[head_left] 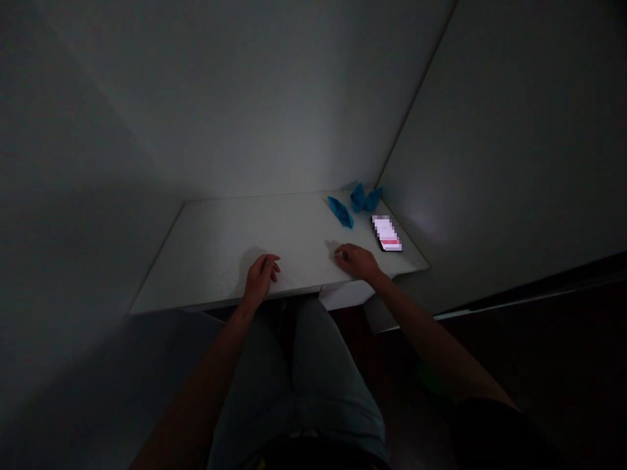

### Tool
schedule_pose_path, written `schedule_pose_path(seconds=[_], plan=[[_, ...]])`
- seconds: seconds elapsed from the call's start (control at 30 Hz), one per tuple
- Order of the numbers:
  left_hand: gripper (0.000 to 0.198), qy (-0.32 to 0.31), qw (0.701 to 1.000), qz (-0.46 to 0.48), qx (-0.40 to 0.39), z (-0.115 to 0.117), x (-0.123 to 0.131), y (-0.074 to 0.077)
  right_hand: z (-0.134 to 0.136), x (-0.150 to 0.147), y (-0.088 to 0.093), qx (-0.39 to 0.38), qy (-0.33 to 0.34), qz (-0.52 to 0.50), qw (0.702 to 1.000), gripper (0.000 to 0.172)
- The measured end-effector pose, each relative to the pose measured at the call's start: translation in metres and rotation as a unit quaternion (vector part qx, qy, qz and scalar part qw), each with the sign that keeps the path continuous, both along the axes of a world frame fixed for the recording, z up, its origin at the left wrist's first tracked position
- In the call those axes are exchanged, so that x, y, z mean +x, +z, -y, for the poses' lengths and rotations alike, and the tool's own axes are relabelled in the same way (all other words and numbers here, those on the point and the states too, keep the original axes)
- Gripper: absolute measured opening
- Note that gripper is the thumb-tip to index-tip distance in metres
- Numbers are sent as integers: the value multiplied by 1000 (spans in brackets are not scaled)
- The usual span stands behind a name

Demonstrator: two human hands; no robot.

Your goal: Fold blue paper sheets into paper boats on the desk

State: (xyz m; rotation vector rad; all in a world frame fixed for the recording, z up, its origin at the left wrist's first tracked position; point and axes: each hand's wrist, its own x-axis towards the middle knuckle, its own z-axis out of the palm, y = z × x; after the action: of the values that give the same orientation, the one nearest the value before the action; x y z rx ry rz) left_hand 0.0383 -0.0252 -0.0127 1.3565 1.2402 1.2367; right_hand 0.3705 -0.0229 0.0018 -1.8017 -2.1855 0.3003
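My left hand [261,277] rests by the front edge of the white desk [210,254], fingers loosely bent and apart, with nothing in it. Across from it, my right hand [357,261] lies on the desk near the same edge. Its fingers are curled but not closed, and no object shows in them. Beyond the right hand lies a blue folded paper boat [341,213]. Two more blue folded paper pieces, one [358,198] beside the other [373,199], stand in the back right corner. A phone [386,234] with a lit, blurred screen lies right of my right hand.
Pale walls meet behind the desk, with one wall [490,150] close along its right side. Under the front edge is a white drawer or panel [345,294]. My legs in jeans [323,352] are below. The room is dim.
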Motion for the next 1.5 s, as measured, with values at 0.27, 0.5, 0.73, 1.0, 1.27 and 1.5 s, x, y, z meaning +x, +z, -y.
schedule_pose_path(seconds=[0.27, 0.5, 0.73, 1.0, 1.27, 1.5], plan=[[45, -4, 1000, -10, 3, -1, 3, 2, 6, -3, -24, 48, -25, -110, 992, 18], [39, -5, 1000, -27, 4, -2, 3, -3, 9, -9, -20, 51, -47, -86, 994, 16], [34, -6, 999, -36, -1, -3, 5, -2, 9, -10, -18, 48, -60, -81, 994, 16], [36, -11, 999, -30, -8, -1, 7, 0, 8, -9, -17, 35, -52, -48, 997, 18], [37, -19, 999, -41, -21, 0, 5, 1, -78, 55, 22, 164, -148, 33, 975, 23], [38, -19, 999, -35, -33, 0, 4, -1, -138, 84, 17, 123, -233, 31, 964, 19]])
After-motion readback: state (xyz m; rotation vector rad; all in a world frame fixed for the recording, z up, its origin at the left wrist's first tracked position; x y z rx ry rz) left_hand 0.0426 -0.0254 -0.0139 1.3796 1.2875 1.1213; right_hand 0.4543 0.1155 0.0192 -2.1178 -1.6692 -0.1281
